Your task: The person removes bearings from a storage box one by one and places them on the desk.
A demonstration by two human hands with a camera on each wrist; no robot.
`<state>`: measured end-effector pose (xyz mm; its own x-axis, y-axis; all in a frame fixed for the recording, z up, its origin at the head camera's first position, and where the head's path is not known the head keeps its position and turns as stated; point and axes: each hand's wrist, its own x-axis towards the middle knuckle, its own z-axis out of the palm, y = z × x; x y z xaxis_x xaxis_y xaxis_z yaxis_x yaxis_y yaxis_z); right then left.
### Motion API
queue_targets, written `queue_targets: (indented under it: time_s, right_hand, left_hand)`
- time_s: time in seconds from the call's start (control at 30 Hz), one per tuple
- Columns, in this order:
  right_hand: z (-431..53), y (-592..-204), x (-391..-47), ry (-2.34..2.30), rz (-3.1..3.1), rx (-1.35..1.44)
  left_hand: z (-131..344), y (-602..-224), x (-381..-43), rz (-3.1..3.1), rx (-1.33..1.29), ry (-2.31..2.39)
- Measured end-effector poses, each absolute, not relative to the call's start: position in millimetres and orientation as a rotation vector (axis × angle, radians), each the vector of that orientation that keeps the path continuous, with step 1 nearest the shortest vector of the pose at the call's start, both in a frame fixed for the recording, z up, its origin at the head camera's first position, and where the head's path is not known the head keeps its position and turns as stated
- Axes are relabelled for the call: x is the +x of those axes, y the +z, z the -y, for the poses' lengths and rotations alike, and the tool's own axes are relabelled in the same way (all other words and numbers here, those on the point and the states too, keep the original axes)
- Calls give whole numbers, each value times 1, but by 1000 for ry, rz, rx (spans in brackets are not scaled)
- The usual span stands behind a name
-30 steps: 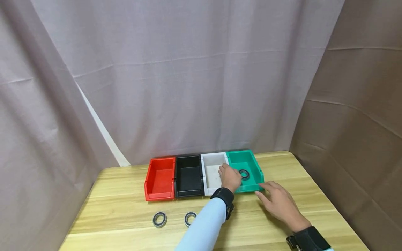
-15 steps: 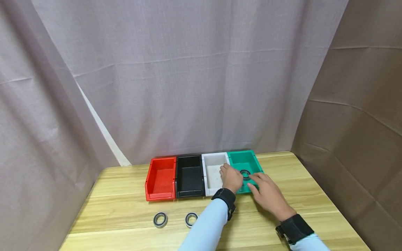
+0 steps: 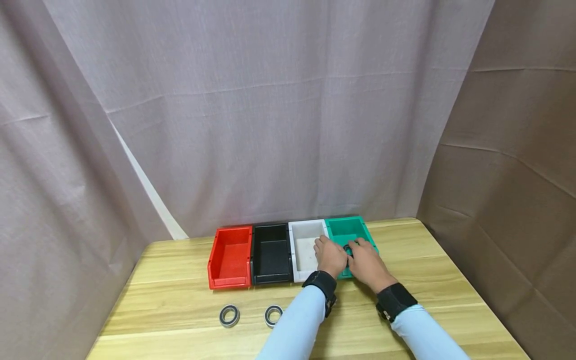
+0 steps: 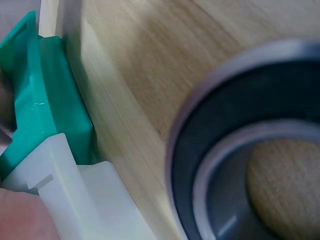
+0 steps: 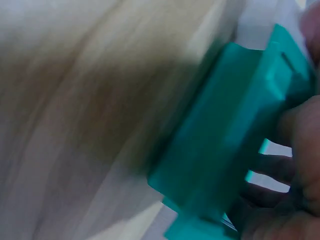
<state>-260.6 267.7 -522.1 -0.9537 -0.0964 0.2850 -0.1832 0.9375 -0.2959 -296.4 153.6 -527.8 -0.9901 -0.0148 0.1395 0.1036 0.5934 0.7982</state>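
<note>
A green bin (image 3: 344,230) stands at the right end of a row of bins, with a dark ring bearing (image 3: 347,248) lying inside it. My left hand (image 3: 330,255) sits at the wall between the white bin (image 3: 303,245) and the green one, fingers curled over the rim. My right hand (image 3: 365,260) reaches over the green bin's front, its fingers down at the bearing; the grip itself is hidden. In the right wrist view, bent fingers (image 5: 300,125) hang inside the green bin (image 5: 235,130). A blurred ring (image 4: 235,150) fills the left wrist view beside the green bin (image 4: 45,115).
A red bin (image 3: 229,257) and a black bin (image 3: 271,255) complete the row at the left. Two more ring bearings (image 3: 229,315) (image 3: 272,315) lie on the wooden table (image 3: 180,300) near its front. Curtains close off the back and both sides.
My right hand has moved from the table in front of the green bin leftward and up into that bin, covering most of the bearing. The left hand has stayed put.
</note>
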Motion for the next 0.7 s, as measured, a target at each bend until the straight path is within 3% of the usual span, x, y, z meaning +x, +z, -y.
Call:
queue_targets:
  time_s: [0.7]
  right_hand:
    - [-256, -530, -292, 445, 2945, 96]
  left_hand:
    - [-152, -529, -296, 2656, -83, -1404]
